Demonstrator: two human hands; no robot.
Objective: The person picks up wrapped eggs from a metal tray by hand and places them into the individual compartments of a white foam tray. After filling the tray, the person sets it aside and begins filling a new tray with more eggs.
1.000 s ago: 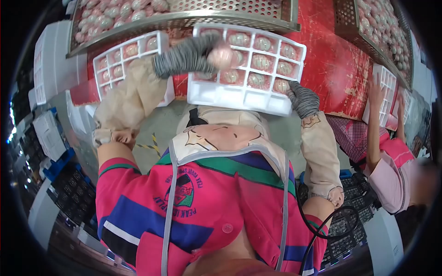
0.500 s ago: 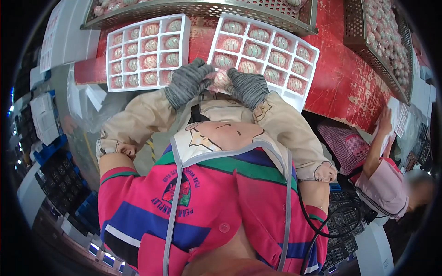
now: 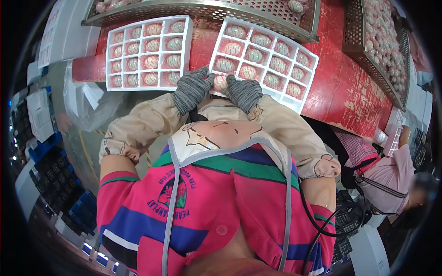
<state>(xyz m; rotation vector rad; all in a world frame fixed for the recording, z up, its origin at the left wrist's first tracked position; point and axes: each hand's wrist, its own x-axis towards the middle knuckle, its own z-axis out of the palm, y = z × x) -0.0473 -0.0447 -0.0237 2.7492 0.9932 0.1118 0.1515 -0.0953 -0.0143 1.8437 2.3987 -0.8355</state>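
Observation:
A striped pale ball with pink in clear wrap (image 3: 220,83) is at the near left corner of the right-hand white compartment tray (image 3: 300,105). My left hand (image 3: 191,91), in a grey knitted glove, is closed with its fingertips against the ball's left side. My right hand (image 3: 245,94), gloved alike, grips it from the right with curled fingers. Whether the ball rests on the compartment floor is hidden. Similar wrapped balls fill the other visible compartments. Left of my left hand lies a second white tray (image 3: 188,55), filled with the same balls.
Behind the trays stands a perforated metal bin (image 3: 202,10) with some wrapped balls. Another metal bin (image 3: 353,50), heaped with balls, is on the red table (image 3: 336,99) at right. A co-worker in pink (image 3: 386,177) reaches toward a small white tray (image 3: 395,133).
My hands and the ball have shifted slightly, settling over the tray's near left corner. At right, the co-worker has moved lower in view, and that arm is lower.

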